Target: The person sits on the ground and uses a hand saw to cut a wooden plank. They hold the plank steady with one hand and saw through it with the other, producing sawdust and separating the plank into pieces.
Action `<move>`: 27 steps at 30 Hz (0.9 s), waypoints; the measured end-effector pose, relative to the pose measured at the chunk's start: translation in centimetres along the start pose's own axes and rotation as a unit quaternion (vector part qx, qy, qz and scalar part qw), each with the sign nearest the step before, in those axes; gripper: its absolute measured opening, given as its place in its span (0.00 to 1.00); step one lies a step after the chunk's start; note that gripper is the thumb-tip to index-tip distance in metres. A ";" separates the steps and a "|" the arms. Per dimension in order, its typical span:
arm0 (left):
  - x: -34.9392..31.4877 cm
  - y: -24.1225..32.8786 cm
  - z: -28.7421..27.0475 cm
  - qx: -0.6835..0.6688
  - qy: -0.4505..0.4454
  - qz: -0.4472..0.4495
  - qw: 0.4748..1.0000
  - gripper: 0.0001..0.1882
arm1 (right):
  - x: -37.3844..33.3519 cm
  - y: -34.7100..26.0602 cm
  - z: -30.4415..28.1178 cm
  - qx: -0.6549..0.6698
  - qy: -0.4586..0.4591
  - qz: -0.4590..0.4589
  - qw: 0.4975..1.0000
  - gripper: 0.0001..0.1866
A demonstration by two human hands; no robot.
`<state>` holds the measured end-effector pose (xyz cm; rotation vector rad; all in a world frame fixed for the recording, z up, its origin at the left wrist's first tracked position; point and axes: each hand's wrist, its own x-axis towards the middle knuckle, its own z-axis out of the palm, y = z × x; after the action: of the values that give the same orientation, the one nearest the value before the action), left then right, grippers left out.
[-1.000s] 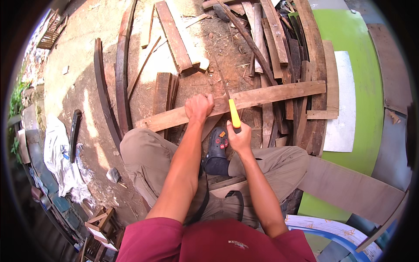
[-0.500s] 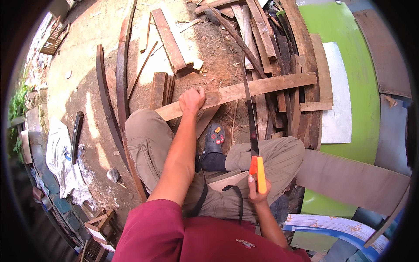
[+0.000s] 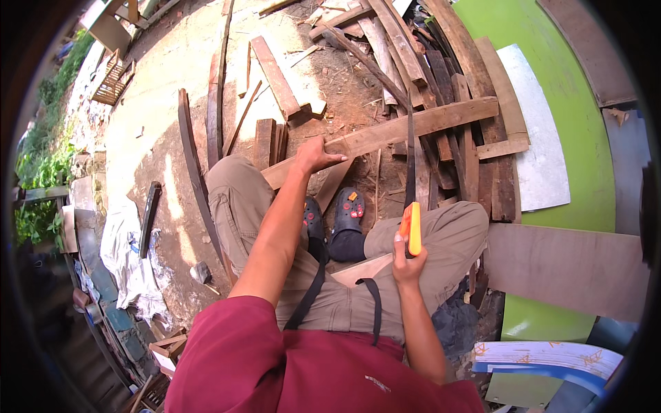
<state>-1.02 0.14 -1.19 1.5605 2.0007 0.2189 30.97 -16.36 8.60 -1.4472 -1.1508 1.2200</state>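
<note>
A long wooden plank (image 3: 441, 118) slants across in front of my legs, its far right part over a heap of timber. My left hand (image 3: 318, 157) grips the plank left of its middle, fingers over the far edge and thumb stretched along the near side. In my right hand (image 3: 409, 265) is a handsaw (image 3: 414, 230) with an orange and yellow handle. Its dark, narrow blade (image 3: 411, 162) points away from me and crosses the plank right of the left hand. Whether the teeth are cutting into the wood cannot be seen.
Stacked old timber (image 3: 451, 89) lies at the far right beside a green panel (image 3: 564, 89) and a white sheet (image 3: 537, 131). Short wood blocks (image 3: 265, 143) stand beyond my left knee. Long dark strips (image 3: 193, 155) and a white cloth (image 3: 131, 255) lie on the left.
My right hand and the saw have moved forward, away from my body. My left thumb has spread out along the plank. The whole view has shifted slightly.
</note>
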 end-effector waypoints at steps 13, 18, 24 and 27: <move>-4.2 1.9 3.3 0.061 -0.001 0.029 0.998 0.31 | -0.8 1.2 -1.0 0.062 -0.026 0.009 0.998 0.12; -5.4 3.5 2.7 0.019 -0.034 0.036 0.999 0.35 | -0.6 1.8 -0.8 0.055 -0.027 -0.019 0.998 0.11; -5.2 -1.2 3.5 -0.148 -0.054 0.106 0.982 0.44 | -0.9 0.8 -0.2 0.061 -0.040 0.002 0.997 0.13; -7.3 3.1 4.1 -0.034 -0.078 0.092 0.992 0.47 | -0.8 1.3 -1.1 0.055 -0.017 0.017 0.998 0.13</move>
<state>4.83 -6.56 -0.56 1.6656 1.7148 0.2265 32.15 -17.39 7.52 -1.3737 -1.0689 1.3151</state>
